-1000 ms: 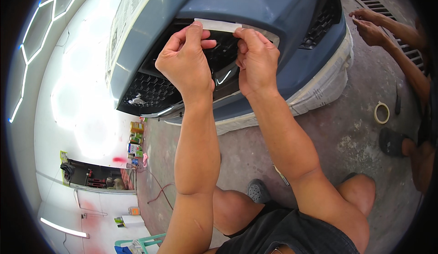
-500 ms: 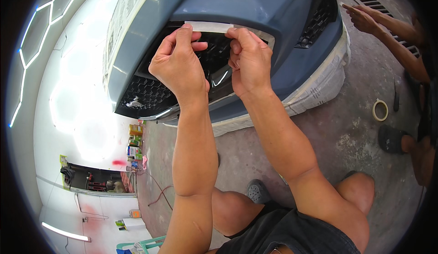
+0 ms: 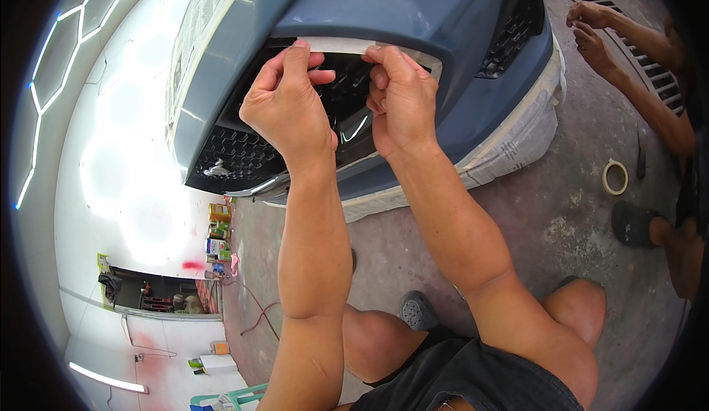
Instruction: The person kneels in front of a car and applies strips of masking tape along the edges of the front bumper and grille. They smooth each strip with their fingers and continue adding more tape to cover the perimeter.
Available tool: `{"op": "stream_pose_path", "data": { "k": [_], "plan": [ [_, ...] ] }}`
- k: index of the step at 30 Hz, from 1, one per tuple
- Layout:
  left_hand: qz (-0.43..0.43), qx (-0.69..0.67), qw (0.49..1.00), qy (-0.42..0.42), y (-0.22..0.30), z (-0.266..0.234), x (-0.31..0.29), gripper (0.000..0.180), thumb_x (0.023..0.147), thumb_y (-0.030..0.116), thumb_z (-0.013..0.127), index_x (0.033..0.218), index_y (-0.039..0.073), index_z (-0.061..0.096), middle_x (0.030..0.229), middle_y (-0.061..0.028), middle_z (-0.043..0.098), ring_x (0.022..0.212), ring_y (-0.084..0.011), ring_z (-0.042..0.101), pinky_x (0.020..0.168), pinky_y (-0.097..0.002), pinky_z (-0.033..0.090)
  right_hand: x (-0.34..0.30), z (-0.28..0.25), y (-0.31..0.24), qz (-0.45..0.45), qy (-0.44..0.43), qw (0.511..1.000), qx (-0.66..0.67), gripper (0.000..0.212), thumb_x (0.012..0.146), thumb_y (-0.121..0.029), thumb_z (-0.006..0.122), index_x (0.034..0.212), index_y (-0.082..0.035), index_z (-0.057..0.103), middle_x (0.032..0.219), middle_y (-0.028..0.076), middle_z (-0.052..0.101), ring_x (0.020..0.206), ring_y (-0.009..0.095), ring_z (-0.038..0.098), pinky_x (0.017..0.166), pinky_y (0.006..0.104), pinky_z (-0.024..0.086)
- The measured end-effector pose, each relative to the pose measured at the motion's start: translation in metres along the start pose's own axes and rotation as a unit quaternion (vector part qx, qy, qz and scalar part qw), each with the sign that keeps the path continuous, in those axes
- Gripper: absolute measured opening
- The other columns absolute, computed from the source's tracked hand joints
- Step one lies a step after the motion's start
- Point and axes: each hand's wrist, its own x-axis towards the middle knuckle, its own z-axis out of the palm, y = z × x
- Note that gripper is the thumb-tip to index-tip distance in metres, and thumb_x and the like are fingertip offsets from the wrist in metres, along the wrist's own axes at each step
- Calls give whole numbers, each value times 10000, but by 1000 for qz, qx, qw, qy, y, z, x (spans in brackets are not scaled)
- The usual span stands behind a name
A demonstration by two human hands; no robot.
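A strip of pale masking tape (image 3: 336, 45) stretches between my two hands along the upper edge of the black grille (image 3: 348, 79). My left hand (image 3: 288, 108) pinches the strip's left end between thumb and finger, other fingers curled. At the strip's right end, my right hand (image 3: 405, 101) pinches it the same way. Around the grille is a grey-blue car bumper (image 3: 354, 16). More tape runs along the opening's right corner, just beyond my right fingers. Whether the strip's middle touches the bumper edge, I cannot tell.
Masking paper (image 3: 509, 145) skirts the bumper's lower edge. On the right a co-worker's hands (image 3: 591, 34) are raised near a floor grate (image 3: 653, 64). A tape roll (image 3: 614, 177) and a dark tool (image 3: 641, 152) lie on the floor. Cans (image 3: 218, 230) line the left wall.
My hands have barely shifted, still holding the strip. The co-worker's hands, pointing together before, are now apart, one above the other.
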Motion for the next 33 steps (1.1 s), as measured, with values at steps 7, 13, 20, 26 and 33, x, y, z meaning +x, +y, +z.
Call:
{"op": "stream_pose_path", "data": {
  "k": [7,13,20,26,33],
  "plan": [
    [0,1,1000,-5,-1,0,0,133,887,54,722,870,-77,742,720,-110,707,529,-147,636,509,-237,483,0,-1,0,4,-2,1000,3,137,905,-198,674,876,-66,653,607,-77,430,482,43,328,509,247,268],
    [1,6,1000,-10,-1,2,0,131,887,53,723,868,-74,743,717,-106,706,532,-145,639,504,-235,463,1,-2,-1,5,-2,1000,7,137,905,-201,676,882,-67,655,610,-76,427,483,42,321,509,249,264],
    [3,13,1000,2,1,1,0,137,893,60,724,867,-73,743,715,-108,705,530,-147,641,501,-237,468,-1,1,0,13,-1,1000,8,139,904,-203,679,882,-67,657,605,-77,423,482,43,319,509,250,262],
    [1,1,1000,-11,0,0,0,138,896,63,726,877,-74,742,723,-106,706,532,-145,640,501,-239,472,-1,1,0,4,2,1000,4,141,903,-202,681,875,-66,657,604,-79,418,483,44,322,510,252,265],
    [0,0,1000,-15,-2,-1,0,144,895,64,724,872,-77,737,723,-109,705,532,-147,638,511,-241,483,0,0,0,-5,13,1000,0,136,902,-194,681,867,-65,655,605,-80,418,481,42,322,506,251,264]
  ]
}}
